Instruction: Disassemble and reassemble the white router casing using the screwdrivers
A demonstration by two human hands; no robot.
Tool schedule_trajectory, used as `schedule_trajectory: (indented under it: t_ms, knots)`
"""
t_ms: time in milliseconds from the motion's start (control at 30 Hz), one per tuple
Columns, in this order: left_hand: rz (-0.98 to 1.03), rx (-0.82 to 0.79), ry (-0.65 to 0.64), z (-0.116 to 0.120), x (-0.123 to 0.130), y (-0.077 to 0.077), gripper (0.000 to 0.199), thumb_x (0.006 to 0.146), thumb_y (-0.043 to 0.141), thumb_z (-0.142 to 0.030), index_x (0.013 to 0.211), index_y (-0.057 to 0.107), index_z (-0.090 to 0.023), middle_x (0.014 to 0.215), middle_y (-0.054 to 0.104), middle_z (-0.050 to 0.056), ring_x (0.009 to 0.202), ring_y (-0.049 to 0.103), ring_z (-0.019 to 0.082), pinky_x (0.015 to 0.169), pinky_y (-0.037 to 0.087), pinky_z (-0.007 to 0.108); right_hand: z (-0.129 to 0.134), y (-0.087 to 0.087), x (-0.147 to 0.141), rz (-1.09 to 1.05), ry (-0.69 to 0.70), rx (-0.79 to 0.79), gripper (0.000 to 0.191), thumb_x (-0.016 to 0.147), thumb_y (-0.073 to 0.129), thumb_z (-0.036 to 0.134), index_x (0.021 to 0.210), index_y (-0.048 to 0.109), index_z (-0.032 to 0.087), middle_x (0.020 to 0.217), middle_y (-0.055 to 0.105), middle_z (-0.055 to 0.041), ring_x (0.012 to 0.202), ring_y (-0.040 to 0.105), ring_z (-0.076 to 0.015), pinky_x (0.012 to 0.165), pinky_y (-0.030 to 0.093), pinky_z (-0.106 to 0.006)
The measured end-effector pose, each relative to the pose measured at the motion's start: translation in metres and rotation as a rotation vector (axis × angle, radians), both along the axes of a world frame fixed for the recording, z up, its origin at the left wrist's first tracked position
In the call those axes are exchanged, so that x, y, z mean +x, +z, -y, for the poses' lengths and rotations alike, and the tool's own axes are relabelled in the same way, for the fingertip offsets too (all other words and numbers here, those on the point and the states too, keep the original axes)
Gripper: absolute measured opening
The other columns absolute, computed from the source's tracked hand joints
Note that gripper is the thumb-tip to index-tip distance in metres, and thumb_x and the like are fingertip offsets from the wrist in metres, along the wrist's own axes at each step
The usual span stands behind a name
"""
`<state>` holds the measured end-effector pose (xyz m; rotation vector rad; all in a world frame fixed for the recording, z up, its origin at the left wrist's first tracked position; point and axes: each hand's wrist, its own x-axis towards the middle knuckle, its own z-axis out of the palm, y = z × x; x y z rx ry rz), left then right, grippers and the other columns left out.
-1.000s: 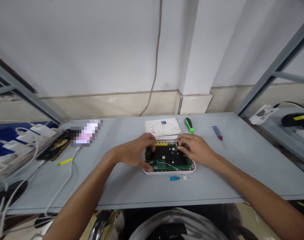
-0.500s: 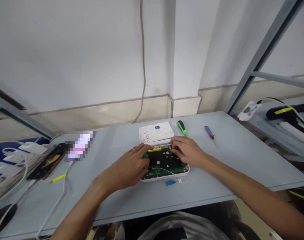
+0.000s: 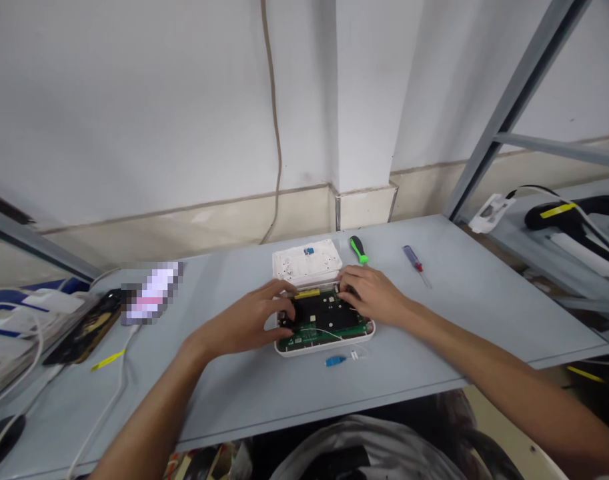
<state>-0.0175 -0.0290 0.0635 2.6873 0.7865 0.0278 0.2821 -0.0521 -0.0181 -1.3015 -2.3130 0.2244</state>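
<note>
A green circuit board (image 3: pixel 311 331) with a large black plate (image 3: pixel 324 313) over its middle lies in a white plastic casing (image 3: pixel 311 350). My left hand (image 3: pixel 251 317) grips the board's left end, the thumb towards the front and the fingers towards the back. At the back right corner, my right hand (image 3: pixel 371 292) has its fingers curled onto the board's edge; their tips are partly hidden. A yellow strip (image 3: pixel 307 293) runs along the board's back edge. A thin white wire (image 3: pixel 317 331) crosses its front part.
Behind the casing lies a white cover (image 3: pixel 307 262). Two screwdrivers, one green and black (image 3: pixel 358 249) and one with a clear bluish handle (image 3: pixel 411 256), lie to the right. A blue connector (image 3: pixel 335 361) sits in front. Phones, cables and a power strip (image 3: pixel 14 340) occupy the left.
The fingers of my left hand have spread a little wider at the board's left end. My right hand stays at the back right corner. The whole view has shifted slightly.
</note>
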Motion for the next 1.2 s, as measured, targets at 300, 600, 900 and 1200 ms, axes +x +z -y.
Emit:
schedule_trajectory:
  t_ms: [300, 600, 900, 1200]
  knots:
    - [0.118, -0.046, 0.004, -0.004, 0.002, -0.017, 0.083, 0.078, 0.087, -0.043, 0.15, 0.048, -0.028, 0.145, 0.055, 0.013, 0.135, 0.052, 0.034, 0.115, 0.047, 0.054, 0.0, -0.003, -0.001, 0.041, -0.005, 0.024, 0.01, 0.102, 0.059, 0.02, 0.097, 0.068, 0.018, 0.111, 0.072, -0.0101, 0.101, 0.069, -0.025, 0.092, 0.054, -0.046]
    - [0.115, 0.066, 0.122, 0.0, 0.014, -0.036, 0.084, 0.074, 0.09, -0.056, 0.145, 0.057, -0.026, 0.134, 0.059, 0.013, 0.127, 0.055, 0.037, 0.108, 0.047, 0.056, 0.01, 0.019, 0.016, -0.072, 0.116, -0.206, 0.044, 0.093, 0.075, 0.037, 0.133, 0.06, 0.025, 0.135, 0.068, -0.0083, 0.127, 0.062, -0.0275, 0.108, 0.052, -0.048]
    - [0.143, 0.08, 0.161, 0.005, 0.015, -0.041, 0.08, 0.07, 0.092, -0.056, 0.138, 0.063, -0.025, 0.134, 0.061, 0.013, 0.127, 0.056, 0.038, 0.109, 0.045, 0.056, 0.018, 0.02, 0.018, -0.001, 0.24, -0.237, 0.091, 0.08, 0.085, 0.039, 0.159, 0.039, 0.037, 0.152, 0.052, -0.0094, 0.14, 0.051, -0.0326, 0.115, 0.047, -0.052]
    - [0.108, 0.048, 0.119, 0.007, 0.016, -0.039, 0.1, 0.067, 0.092, -0.05, 0.152, 0.048, -0.023, 0.136, 0.057, 0.014, 0.127, 0.052, 0.038, 0.11, 0.044, 0.057, 0.02, 0.024, 0.012, 0.127, 0.239, -0.192, 0.107, 0.078, 0.084, 0.039, 0.167, 0.026, 0.032, 0.151, 0.056, -0.0118, 0.136, 0.051, -0.0362, 0.113, 0.048, -0.057]
